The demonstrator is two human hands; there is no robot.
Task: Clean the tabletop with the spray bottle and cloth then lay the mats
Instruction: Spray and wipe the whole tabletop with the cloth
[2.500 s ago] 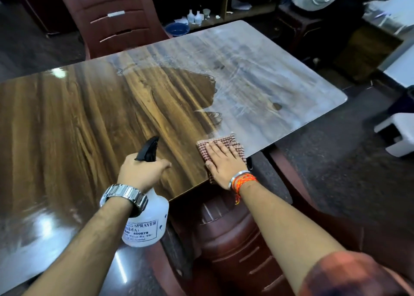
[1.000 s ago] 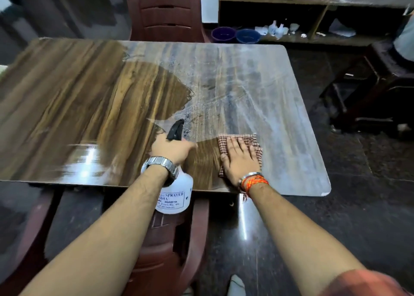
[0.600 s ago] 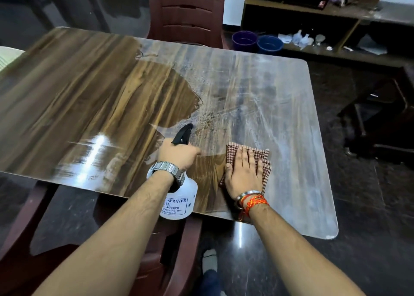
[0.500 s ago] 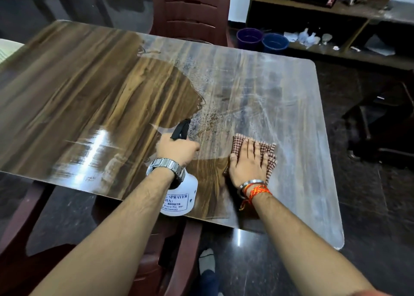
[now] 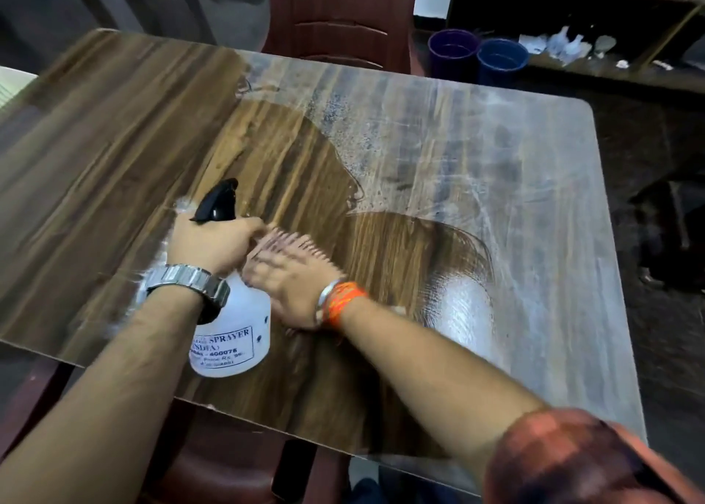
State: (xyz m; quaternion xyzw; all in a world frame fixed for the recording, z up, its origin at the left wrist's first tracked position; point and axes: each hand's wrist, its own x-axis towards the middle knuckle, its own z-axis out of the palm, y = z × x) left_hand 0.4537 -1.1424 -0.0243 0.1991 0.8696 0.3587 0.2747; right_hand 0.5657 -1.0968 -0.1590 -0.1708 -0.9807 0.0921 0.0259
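Wiping: your right hand [image 5: 290, 274], flat on cloth [image 5: 284, 242], swept leftward; clean patch wider.
Left hand [image 5: 213, 242]: clenched round spray bottle [image 5: 232, 335].
Right of grip: tabletop [image 5: 534, 217] still filmy.

My left hand [image 5: 213, 244] with the spray bottle [image 5: 232, 335] sits just beside my right hand [image 5: 293, 274], blocking the way left. To my right and ahead the tabletop [image 5: 496, 160] lies bare.
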